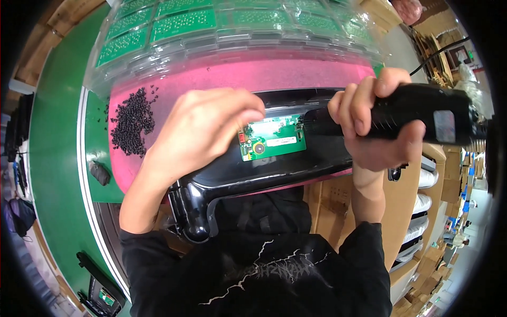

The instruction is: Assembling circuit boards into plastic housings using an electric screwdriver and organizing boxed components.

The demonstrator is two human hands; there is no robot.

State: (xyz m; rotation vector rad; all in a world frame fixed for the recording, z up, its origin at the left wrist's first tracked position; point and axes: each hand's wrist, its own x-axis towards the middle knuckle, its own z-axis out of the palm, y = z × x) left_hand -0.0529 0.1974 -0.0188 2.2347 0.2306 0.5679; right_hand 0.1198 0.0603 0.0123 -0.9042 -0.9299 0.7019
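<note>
My right hand (362,108) is wrapped round a black power screwdriver (443,113), held nearly level with its narrow end toward the left. That end meets the upper right corner of a green circuit board (277,151). The board lies in a glossy black plastic housing (227,174), which has a rounded leg at its lower left. My left hand (203,127) reaches over the housing, its fingertips pinched together at the board's upper left corner. Whatever lies between those fingertips is too small or hidden to make out.
A heap of small black screws (132,121) lies on the pink mat (222,71), left of my left forearm. Behind the mat, clear plastic trays (237,45) hold several green boards. Another black housing (100,288) sits at the lower left. Cardboard boxes (330,211) stand beside me.
</note>
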